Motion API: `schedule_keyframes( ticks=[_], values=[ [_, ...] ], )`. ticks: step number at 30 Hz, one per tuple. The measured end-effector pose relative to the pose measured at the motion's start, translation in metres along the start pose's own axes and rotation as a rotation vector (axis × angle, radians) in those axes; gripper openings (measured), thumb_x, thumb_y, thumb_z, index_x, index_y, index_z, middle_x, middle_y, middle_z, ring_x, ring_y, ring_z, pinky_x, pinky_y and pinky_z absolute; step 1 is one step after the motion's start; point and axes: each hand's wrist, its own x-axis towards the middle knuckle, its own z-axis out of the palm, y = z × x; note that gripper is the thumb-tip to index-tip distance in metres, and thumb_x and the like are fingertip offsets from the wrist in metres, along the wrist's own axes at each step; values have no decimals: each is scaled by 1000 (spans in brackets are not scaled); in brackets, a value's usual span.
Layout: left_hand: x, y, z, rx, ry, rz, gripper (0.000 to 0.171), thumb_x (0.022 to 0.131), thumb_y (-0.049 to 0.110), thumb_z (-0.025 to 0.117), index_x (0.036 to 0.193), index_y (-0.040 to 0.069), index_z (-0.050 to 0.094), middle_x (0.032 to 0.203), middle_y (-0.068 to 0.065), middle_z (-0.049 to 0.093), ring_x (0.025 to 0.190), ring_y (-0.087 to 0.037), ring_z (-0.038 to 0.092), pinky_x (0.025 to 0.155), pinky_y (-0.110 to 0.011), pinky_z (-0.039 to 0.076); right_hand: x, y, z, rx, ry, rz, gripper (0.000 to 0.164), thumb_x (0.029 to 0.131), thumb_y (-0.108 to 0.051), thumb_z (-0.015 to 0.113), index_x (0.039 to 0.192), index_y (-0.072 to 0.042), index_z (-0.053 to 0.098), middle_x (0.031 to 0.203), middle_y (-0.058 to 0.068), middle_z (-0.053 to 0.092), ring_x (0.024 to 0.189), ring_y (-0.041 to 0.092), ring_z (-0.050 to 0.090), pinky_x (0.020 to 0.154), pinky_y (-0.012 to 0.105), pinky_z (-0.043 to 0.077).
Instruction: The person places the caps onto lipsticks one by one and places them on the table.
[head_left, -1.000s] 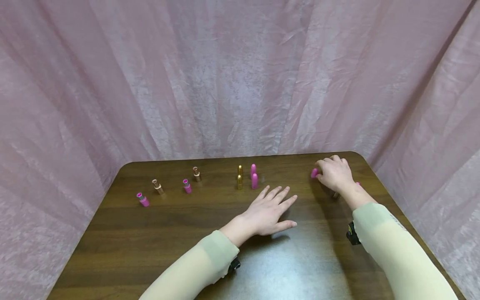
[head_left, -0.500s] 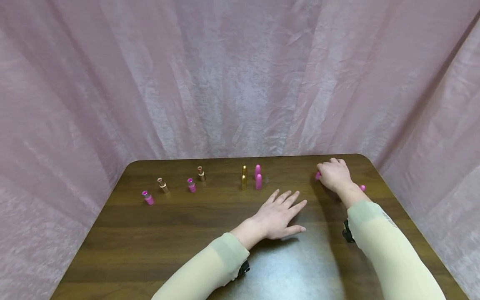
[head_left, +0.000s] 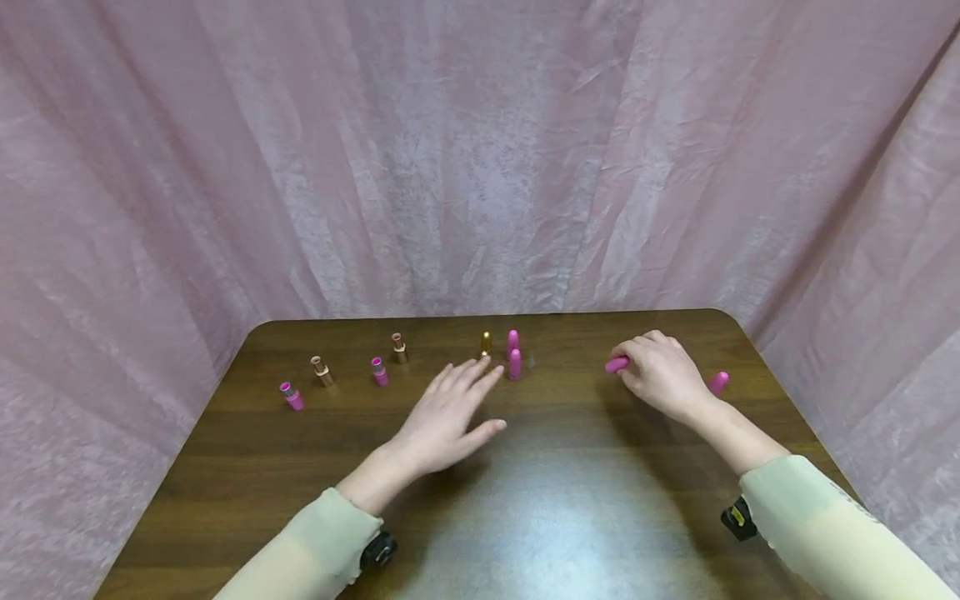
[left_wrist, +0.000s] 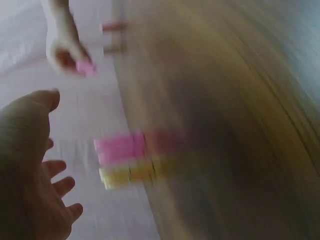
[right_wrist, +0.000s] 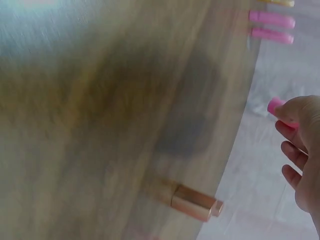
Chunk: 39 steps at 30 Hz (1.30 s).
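My right hand (head_left: 663, 375) pinches a pink lipstick tube (head_left: 617, 365) between thumb and fingers, tilted and raised off the table. In the right wrist view a copper-gold lipstick tube (right_wrist: 195, 202) stands near that hand. Another pink lipstick tube (head_left: 717, 383) shows just beyond the right wrist. With fingers spread, my left hand (head_left: 442, 421) hovers over the middle, holding nothing. Its fingertips partly cover the nearer of two gold lipstick tubes; the farther gold tube (head_left: 486, 342) shows behind. Beside them two pink tubes (head_left: 515, 364) stand upright, one behind the other.
On the left of the wooden table (head_left: 247, 467) stand several uncapped lipstick bases: pink ones (head_left: 292, 397) and gold-brown ones (head_left: 322, 372). A pink curtain (head_left: 480, 167) hangs behind the table and on both sides.
My left hand has moved left, towards the gold tubes. My right hand has lifted the pink lipstick tube and drawn it nearer and slightly left; the tube has tilted.
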Motion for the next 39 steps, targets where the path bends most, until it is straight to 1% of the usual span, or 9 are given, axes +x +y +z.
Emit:
schedule_keyframes(
  ticks=[5, 9, 14, 16, 18, 21, 27, 34, 39],
  values=[
    [-28, -49, -20, -120, 165, -221, 74, 98, 43, 65, 159, 11, 36, 161, -14, 37, 146, -37, 34, 119, -57, 25, -8, -18, 4, 85, 2, 39, 25, 83, -5, 76, 105, -15, 76, 102, -3, 75, 104, 27, 61, 87, 54, 43],
    [-44, -77, -31, -231, 263, -401, 73, 95, 33, 70, 157, 8, 39, 157, -18, 41, 141, -43, 38, 114, -60, 30, -11, -33, 12, 145, 9, 29, 24, 83, -6, 80, 104, -17, 77, 99, -6, 74, 102, 25, 62, 87, 48, 46],
    [-51, -105, -29, -386, 293, -613, 73, 94, 27, 71, 155, 2, 39, 152, -23, 45, 139, -44, 39, 113, -58, 32, -14, -48, 22, 176, 2, 7, 23, 83, -10, 83, 103, -18, 77, 99, -8, 74, 102, 23, 63, 91, 46, 47],
    [-52, -116, -23, -422, 293, -678, 70, 94, 25, 72, 152, -1, 42, 149, -25, 48, 138, -43, 41, 113, -56, 31, -15, -53, 26, 190, -2, 5, 23, 83, -12, 84, 103, -19, 77, 98, -9, 73, 102, 21, 62, 91, 45, 47],
    [-53, -125, -16, -430, 282, -727, 67, 93, 24, 73, 148, -3, 46, 144, -26, 52, 136, -44, 42, 113, -54, 31, -16, -58, 29, 202, -5, 5, 23, 83, -13, 84, 103, -20, 77, 99, -10, 73, 103, 20, 62, 92, 44, 47],
    [-54, -136, -4, -401, 267, -767, 61, 91, 24, 74, 140, -4, 53, 135, -27, 59, 131, -44, 46, 113, -52, 29, -18, -63, 34, 212, -11, 3, 23, 83, -14, 85, 104, -21, 77, 99, -11, 73, 103, 19, 61, 92, 43, 47],
    [-50, -144, 13, -330, 260, -782, 47, 89, 22, 76, 125, -6, 64, 122, -25, 68, 123, -41, 54, 112, -50, 26, -22, -69, 41, 242, -25, 22, 23, 83, -14, 85, 104, -22, 77, 100, -11, 72, 105, 18, 62, 90, 43, 49],
    [-46, -141, 16, -313, 218, -859, 45, 90, 28, 75, 125, 1, 65, 125, -19, 67, 126, -45, 45, 106, -57, 32, -29, -74, 49, 288, -47, 63, 23, 84, -16, 85, 104, -25, 77, 99, -15, 70, 103, 15, 62, 87, 42, 51],
    [-45, -140, 16, -322, 209, -875, 45, 92, 29, 74, 126, 3, 63, 125, -17, 68, 125, -46, 45, 105, -60, 31, -33, -77, 51, 311, -56, 76, 22, 85, -17, 85, 104, -26, 76, 100, -15, 70, 102, 12, 62, 86, 41, 51]
  ],
)
